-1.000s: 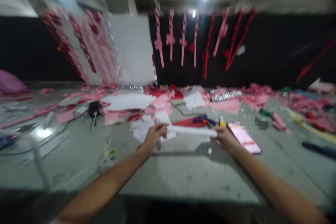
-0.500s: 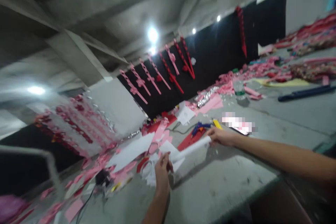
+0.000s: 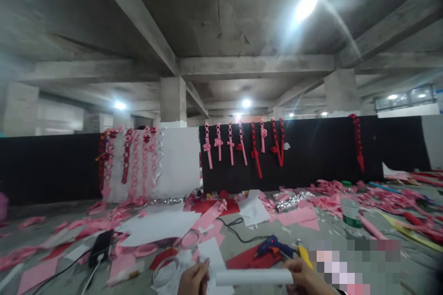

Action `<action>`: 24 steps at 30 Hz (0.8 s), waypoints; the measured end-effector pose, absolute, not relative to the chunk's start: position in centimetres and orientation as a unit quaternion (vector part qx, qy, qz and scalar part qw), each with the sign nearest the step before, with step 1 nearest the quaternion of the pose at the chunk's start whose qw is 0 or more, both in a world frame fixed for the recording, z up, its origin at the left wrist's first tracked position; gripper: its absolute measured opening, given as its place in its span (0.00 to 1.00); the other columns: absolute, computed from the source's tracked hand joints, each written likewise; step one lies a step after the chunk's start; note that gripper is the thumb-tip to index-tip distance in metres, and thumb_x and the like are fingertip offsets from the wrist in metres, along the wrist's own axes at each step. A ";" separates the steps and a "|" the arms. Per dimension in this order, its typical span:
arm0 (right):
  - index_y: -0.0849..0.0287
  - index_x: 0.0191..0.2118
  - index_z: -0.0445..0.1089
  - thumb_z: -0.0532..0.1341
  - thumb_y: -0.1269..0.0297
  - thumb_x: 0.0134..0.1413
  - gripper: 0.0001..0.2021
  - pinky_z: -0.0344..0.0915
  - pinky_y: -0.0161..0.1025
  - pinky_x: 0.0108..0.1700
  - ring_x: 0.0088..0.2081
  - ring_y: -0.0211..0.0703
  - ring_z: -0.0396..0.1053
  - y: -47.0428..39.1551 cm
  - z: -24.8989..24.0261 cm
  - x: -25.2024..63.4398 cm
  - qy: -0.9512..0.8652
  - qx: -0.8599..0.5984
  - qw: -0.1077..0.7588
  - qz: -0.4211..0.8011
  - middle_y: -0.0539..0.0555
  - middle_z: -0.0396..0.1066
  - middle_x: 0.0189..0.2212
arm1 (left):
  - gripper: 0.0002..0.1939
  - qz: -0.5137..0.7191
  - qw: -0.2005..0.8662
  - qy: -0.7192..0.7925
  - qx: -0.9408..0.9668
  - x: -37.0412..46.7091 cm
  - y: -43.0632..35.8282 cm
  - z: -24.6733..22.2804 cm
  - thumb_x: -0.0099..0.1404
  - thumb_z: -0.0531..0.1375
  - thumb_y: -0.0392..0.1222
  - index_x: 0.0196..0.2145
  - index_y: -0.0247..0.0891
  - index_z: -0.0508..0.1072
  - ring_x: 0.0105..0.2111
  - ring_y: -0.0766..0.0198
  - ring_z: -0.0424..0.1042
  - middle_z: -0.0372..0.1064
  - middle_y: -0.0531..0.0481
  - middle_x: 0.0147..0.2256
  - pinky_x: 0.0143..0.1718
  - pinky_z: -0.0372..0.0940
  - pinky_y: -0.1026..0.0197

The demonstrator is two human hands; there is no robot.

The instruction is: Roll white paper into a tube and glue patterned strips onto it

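A white paper roll lies level across the bottom of the view. My right hand pinches its right end between thumb and fingers. My left hand, fingers curled together, is just beyond the roll's left end; whether it holds anything is hidden. Behind the roll, white sheet paper lies on the table by my left fingertips. A blue glue gun rests on a red sheet past the roll. Something with a yellow handle lies close to my right hand.
A water bottle stands at right, behind a blurred-out patch. At left, a black device trails cables. Pink scraps and a large white sheet litter the table. Paper chains hang on a black panel beyond.
My view has levelled from a strong tilt and risen, so both hands now sit at the bottom edge. My right hand still holds the roll's right end.
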State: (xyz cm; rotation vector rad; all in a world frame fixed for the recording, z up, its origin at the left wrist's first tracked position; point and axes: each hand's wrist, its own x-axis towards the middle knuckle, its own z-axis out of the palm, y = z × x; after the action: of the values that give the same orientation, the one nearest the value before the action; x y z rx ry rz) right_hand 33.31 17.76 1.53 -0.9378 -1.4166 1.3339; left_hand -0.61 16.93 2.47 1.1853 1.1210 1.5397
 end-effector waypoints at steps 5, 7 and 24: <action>0.42 0.13 0.74 0.73 0.41 0.25 0.15 0.53 0.42 0.20 0.12 0.40 0.55 17.0 2.3 33.1 -0.592 -0.373 0.493 0.518 0.49 0.61 0.11 | 0.35 0.613 0.470 0.428 0.469 0.2 16.2 3.4 0.37 0.75 0.73 0.24 0.35 0.78 0.11 0.68 0.60 0.67 0.52 0.16 0.14 0.53 0.65; 0.44 0.16 0.77 0.76 0.48 0.29 0.11 0.56 0.44 0.22 0.15 0.43 0.60 16.3 2.7 33.7 -0.589 -0.381 0.488 0.520 0.50 0.66 0.13 | 0.30 0.620 0.474 0.421 0.462 0.3 15.5 3.9 0.41 0.78 0.65 0.25 0.34 0.80 0.16 0.68 0.66 0.72 0.50 0.21 0.19 0.60 0.65; 0.55 0.31 0.84 0.81 0.50 0.39 0.16 0.64 0.37 0.26 0.23 0.40 0.68 15.5 3.9 36.8 -0.502 -0.440 0.476 0.572 0.53 0.75 0.20 | 0.11 0.632 0.547 0.275 0.476 -0.6 11.0 7.5 0.67 0.69 0.45 0.41 0.36 0.87 0.29 0.62 0.78 0.83 0.42 0.34 0.35 0.73 0.59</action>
State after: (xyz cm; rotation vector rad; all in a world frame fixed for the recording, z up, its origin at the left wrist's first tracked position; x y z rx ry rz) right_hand 36.76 15.51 3.88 -1.0751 -1.2261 1.3989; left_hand -0.57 10.97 7.50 1.1272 0.6513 1.4981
